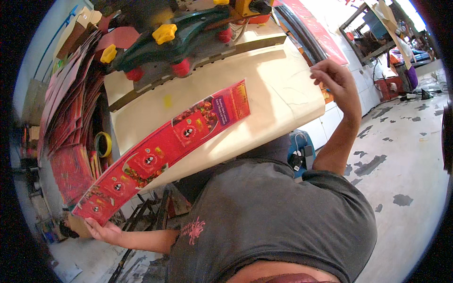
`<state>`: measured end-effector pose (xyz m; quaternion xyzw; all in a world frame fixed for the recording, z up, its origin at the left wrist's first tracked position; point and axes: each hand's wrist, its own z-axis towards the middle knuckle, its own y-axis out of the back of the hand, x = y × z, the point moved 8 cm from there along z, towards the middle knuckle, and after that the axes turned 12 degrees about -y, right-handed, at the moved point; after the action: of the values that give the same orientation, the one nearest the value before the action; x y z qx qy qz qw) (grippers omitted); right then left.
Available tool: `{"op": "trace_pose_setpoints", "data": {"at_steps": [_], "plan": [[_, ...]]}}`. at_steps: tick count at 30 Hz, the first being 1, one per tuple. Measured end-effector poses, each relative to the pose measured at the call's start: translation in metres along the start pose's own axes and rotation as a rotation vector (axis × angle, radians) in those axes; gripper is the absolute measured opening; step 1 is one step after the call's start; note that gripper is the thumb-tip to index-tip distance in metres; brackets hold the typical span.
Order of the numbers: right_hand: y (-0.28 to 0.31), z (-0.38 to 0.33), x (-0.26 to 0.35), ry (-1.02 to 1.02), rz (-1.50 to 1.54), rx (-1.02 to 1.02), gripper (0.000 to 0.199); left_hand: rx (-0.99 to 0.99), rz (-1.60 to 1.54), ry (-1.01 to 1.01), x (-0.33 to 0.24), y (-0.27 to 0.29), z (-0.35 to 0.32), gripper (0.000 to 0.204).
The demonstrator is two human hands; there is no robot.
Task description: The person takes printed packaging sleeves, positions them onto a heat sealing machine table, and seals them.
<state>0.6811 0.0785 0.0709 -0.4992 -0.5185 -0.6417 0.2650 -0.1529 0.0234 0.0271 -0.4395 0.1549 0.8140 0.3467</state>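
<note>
A long red printed sheet (pixel 160 153) with pictures of food and round emblems slants across the cream-coloured work surface (pixel 278 85). Its lower left end hangs past the surface's edge, where my left hand (pixel 104 231) grips it between thumb and fingers. The far right end of the sheet lies over the middle of the work surface. My right hand (pixel 334 85) is raised by the right edge of that surface, fingers loosely bent and slightly apart, with nothing visible in it.
Behind the surface stands a dark green machine frame (pixel 174 40) with yellow knobs and red feet. Stacked red printed sheets (pixel 71 108) and a yellow tape roll (pixel 103 144) are at the left. A blue container (pixel 302 151) with a charger sits below the right edge.
</note>
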Motion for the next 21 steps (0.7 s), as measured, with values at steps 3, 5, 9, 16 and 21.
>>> {"op": "trace_pose_setpoints", "data": {"at_steps": [3,5,9,16,21], "plan": [[-0.017,-0.004,-0.004,0.008,-0.382,0.091,0.017,-0.023,0.037,0.08,0.002,-0.001,-0.004,0.049],[-0.019,-0.009,-0.01,-0.011,-0.459,0.067,0.019,0.023,0.095,0.036,0.002,0.0,-0.003,0.049],[-0.019,-0.015,-0.034,-0.066,-0.576,0.021,0.029,0.005,0.047,0.028,-0.002,-0.015,-0.007,0.048],[-0.046,-0.022,-0.043,-0.167,-0.756,0.049,0.056,0.054,-0.013,0.033,-0.002,-0.025,-0.006,0.047],[-0.092,-0.04,-0.024,-0.126,-0.971,0.082,0.056,0.083,0.058,0.057,-0.01,-0.037,-0.009,0.049]]}}
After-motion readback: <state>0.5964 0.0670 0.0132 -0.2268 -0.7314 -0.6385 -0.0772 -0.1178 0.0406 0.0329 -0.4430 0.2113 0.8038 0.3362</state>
